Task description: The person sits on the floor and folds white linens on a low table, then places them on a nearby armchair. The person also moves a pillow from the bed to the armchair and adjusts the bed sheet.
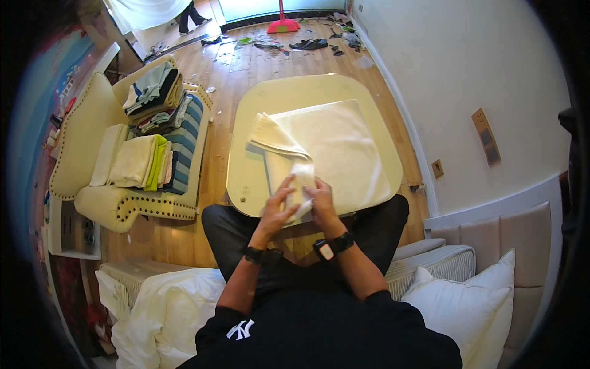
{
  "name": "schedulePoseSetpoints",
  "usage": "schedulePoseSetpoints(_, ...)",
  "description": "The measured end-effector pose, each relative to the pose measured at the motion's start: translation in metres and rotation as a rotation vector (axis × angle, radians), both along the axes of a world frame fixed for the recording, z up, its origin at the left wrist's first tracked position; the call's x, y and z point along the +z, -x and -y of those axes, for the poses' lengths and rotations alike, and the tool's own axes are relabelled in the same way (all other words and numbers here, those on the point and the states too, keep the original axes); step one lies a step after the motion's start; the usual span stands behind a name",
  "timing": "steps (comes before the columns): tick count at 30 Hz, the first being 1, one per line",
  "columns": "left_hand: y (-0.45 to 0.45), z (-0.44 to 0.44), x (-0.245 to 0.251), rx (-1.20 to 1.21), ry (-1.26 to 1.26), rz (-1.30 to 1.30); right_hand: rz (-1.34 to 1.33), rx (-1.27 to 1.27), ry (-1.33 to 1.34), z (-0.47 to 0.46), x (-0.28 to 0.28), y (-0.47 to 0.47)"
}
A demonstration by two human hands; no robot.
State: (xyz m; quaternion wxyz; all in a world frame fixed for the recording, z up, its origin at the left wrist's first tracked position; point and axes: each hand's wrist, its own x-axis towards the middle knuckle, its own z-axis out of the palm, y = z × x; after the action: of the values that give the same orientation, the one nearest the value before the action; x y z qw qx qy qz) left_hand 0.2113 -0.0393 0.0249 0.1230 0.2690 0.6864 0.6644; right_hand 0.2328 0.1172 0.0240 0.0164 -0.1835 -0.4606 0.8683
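A cream cloth, likely a towel (336,143), lies spread on a pale yellow table (304,87) with rounded corners. Its left side is turned over into a fold that rises towards me. At the near edge of the table, my left hand (278,207) holds the bunched near-left part of the cloth. My right hand (322,200) grips the same part from the other side, thumb and fingers on the fabric. Both hands are close together, and the fingers hide some of the gathered material.
A cream studded armchair (87,133) at left bears stacks of folded cloths (133,159) and clothes (154,92). Litter (309,44) and a red dustpan (283,26) are on the far wooden floor. Behind lie a white pillow (461,304) and bedding (170,309). A person's legs (190,18) show far off.
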Motion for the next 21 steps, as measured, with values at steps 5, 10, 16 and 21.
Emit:
schedulePoseSetpoints(5, -0.007, 0.056, -0.015, 0.473, -0.758, 0.750, -0.295, 0.261, -0.967, 0.076, 0.019, 0.010)
schedulePoseSetpoints(10, -0.007, 0.097, -0.017, 0.316, -0.808, 0.750, -0.508, 0.560, -1.060, 0.102, 0.023, -0.002)
schedulePoseSetpoints(16, 0.023, 0.112, -0.020, 0.252, -0.548, 0.915, -0.609, 0.658, -1.247, 0.086, 0.015, -0.025)
schedulePoseSetpoints(21, 0.095, 0.124, -0.026, 0.054, -0.535, 0.971, -0.638, 0.562, -1.738, 0.086, 0.006, -0.044)
